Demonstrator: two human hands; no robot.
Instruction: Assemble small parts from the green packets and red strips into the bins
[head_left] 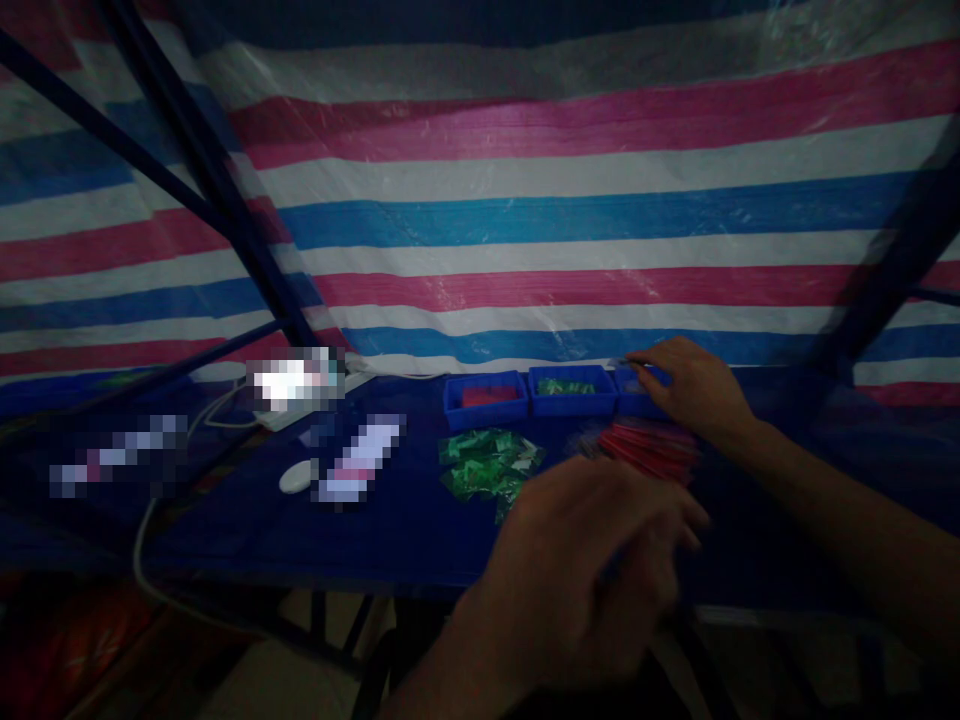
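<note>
Behind everything, a broad plastic sheet striped in red, blue and white, hung like a wall and slightly creased. Below it, a dark-blue table reaching across the view. Slanting down at the left and right, dark-blue frame poles.

Looming nearest in the foreground, the bare left hand, above the table's near edge, in front of the packets, blurred, fingers curled. Cannot tell whether clamped on anything. Farther off at the right, the bare right hand, forearm stretched in from the right edge, fingers over the rightmost tray. At those fingertips, a small pale thing, too indistinct to name; cannot tell whether pinched or merely close by.

Between left hand and trays, a loose heap of shiny green plastic packets, partly covered at its near end. To its right, a fanned pile of flat red packets, beneath the right wrist and just beyond the left hand.

Along the back of the table, three small rectangular blue plastic trays in a row: red contents in the left one, green packets in the middle one, the right one partly hidden.

At the left, a long white bar under a bright pixelated patch, a rectangular pixelated patch on the table, a thin pale cable, and a rounded white piece.
</note>
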